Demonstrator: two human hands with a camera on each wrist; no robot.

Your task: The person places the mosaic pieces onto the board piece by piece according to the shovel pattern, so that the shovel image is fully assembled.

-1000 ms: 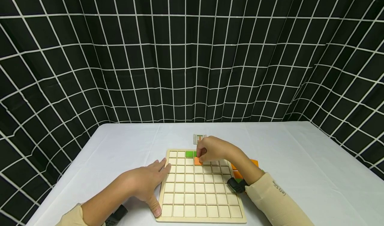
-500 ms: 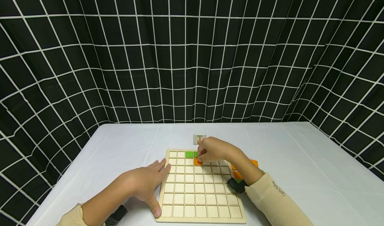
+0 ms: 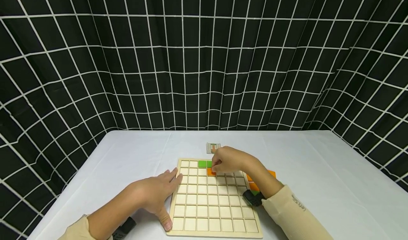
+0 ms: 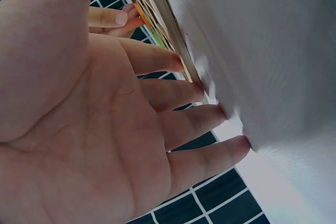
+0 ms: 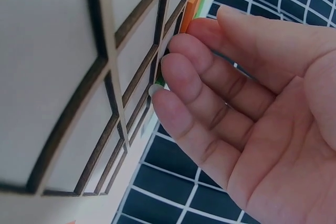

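One board [image 3: 202,211] bears one orange tile [image 3: 209,172], two green tiles [image 3: 202,164].
My left grip [image 3: 156,193] spread; right grip [image 3: 230,159] touches orange, can't tell if pinching; board's long axis runs ahead.

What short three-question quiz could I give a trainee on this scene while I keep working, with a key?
1. True or false: the left hand is at the left edge of the gridded board, its fingers spread.
2. Which colour is the tile at the fingertips of the right hand? A) blue B) orange C) purple
3. Fill in: the small printed card lies on the white tablecloth, beyond the ____ edge of the board, as the person sees it.

Key: 1. True. 2. B. 3. far.
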